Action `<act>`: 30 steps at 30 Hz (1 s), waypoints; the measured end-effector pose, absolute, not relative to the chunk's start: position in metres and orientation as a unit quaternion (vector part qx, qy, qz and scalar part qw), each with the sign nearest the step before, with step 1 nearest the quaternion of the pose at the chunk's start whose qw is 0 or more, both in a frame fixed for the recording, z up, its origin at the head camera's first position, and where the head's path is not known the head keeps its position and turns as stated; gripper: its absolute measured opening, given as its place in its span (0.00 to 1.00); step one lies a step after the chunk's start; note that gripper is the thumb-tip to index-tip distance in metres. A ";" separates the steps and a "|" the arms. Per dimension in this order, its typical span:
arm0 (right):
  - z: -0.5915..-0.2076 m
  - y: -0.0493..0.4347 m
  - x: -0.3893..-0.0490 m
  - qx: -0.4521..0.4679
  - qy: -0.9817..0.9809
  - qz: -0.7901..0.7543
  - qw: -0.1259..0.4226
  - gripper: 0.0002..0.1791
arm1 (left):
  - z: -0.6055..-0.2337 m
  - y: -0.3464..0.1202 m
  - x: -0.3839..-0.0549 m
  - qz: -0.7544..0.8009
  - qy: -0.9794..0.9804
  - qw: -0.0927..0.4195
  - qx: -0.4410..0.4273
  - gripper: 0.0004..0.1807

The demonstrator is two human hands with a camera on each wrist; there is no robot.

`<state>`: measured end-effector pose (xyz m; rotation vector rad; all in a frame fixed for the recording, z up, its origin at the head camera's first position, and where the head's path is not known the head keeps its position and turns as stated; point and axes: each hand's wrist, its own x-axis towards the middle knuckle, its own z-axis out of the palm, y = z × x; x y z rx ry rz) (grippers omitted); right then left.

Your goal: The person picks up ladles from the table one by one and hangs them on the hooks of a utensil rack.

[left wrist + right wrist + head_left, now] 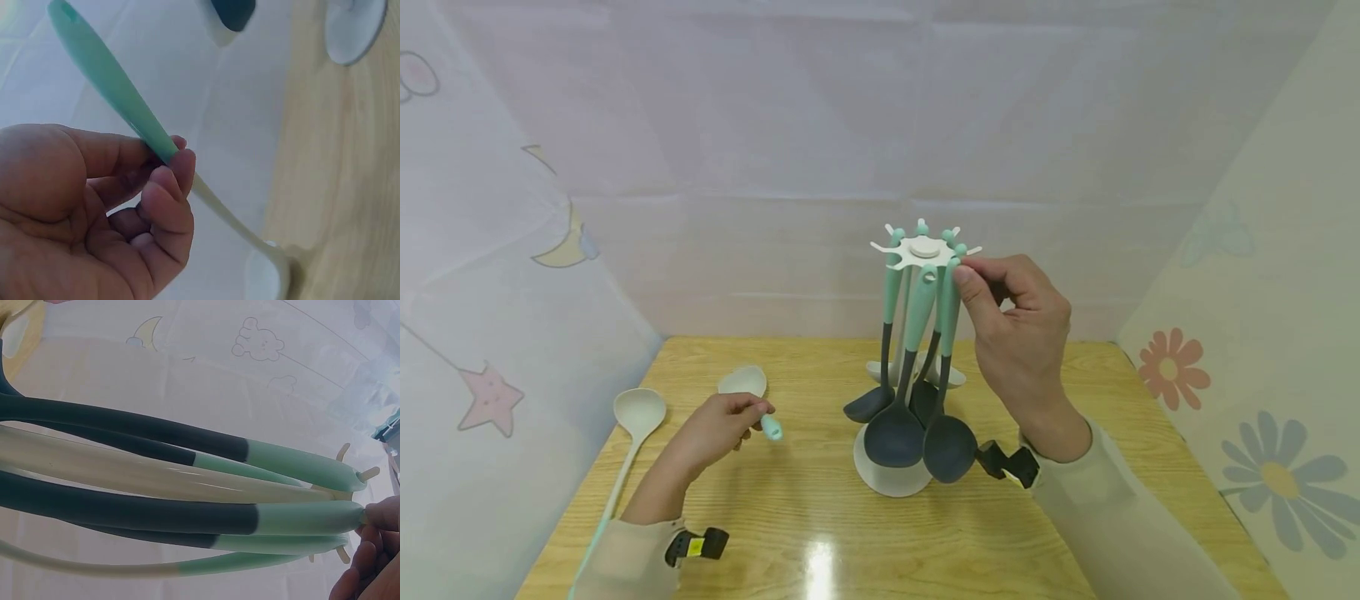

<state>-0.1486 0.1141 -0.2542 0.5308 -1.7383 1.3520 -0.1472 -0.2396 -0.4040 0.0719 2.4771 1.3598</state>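
In my left hand (pixel 718 432) is a white spoon (pixel 743 381) with a green handle, pinched between thumb and fingers. The left wrist view shows the grip where the green handle (pixel 112 87) meets the white shaft, with the bowl end down by the table. My right hand (pixel 1018 321) pinches the top of the green handle of a dark ladle (pixel 950 450), at the edge of the white rotating-style rack (pixel 925 247). That ladle's handle (pixel 306 519) hangs among others in the right wrist view. Another dark ladle (pixel 893 436) hangs beside it.
Several more dark and white utensils hang round the rack, whose round white base (pixel 891 479) stands on the wooden table (pixel 790 517). A long white ladle (pixel 640 411) with a green handle lies at the table's left edge. Patterned cloth (pixel 797 150) surrounds the table's back and sides.
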 end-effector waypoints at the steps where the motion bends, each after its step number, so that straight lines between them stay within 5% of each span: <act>1: -0.254 0.114 -0.149 0.212 -0.695 0.540 0.424 0.03 | -0.400 -0.238 -0.146 0.483 0.861 0.156 0.029 0.17; 10: -0.256 0.114 -0.148 0.209 -0.696 0.542 0.422 0.03 | -0.373 -0.218 -0.140 0.443 0.891 0.078 0.058 0.21; 30: -0.255 0.115 -0.149 0.214 -0.694 0.541 0.424 0.03 | -0.340 -0.162 -0.139 0.476 0.868 -0.113 0.084 0.08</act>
